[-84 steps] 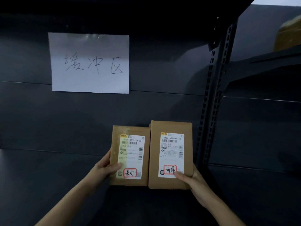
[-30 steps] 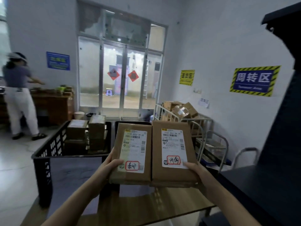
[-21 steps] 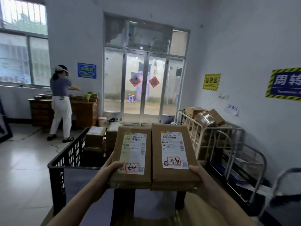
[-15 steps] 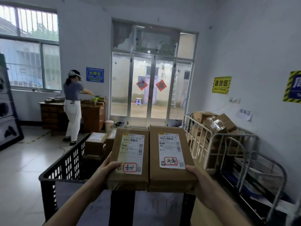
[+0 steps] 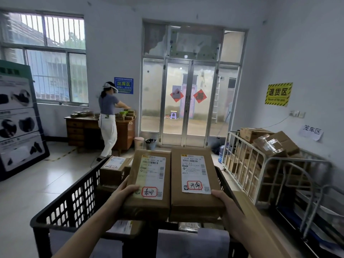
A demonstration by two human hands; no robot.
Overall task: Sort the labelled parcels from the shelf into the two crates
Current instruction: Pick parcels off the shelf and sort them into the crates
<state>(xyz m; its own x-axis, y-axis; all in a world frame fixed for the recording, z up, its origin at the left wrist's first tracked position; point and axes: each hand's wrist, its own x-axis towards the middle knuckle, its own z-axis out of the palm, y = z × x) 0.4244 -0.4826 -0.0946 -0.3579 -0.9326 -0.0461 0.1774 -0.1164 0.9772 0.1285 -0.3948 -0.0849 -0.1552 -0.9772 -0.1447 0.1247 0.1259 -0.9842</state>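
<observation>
Above the crates [image 5: 78,198], my left hand [image 5: 124,194] grips the left parcel [image 5: 150,200] and my right hand [image 5: 227,207] the right parcel [image 5: 193,202], thumbs on top; misreading either label [image 5: 195,174], I could drop both into wrong crates.

Premises are a small parcel depot or sorting room. Walls carry zone signs, one yellow with hazard stripes [image 5: 278,94] and one blue [image 5: 123,85]. A metal cage trolley [image 5: 264,157] holds taped cartons [image 5: 275,142], a black slatted crate [image 5: 74,198] holds labelled parcels [image 5: 113,170], and a person [image 5: 108,116] handles small boxes at a wooden table [image 5: 81,127].
</observation>
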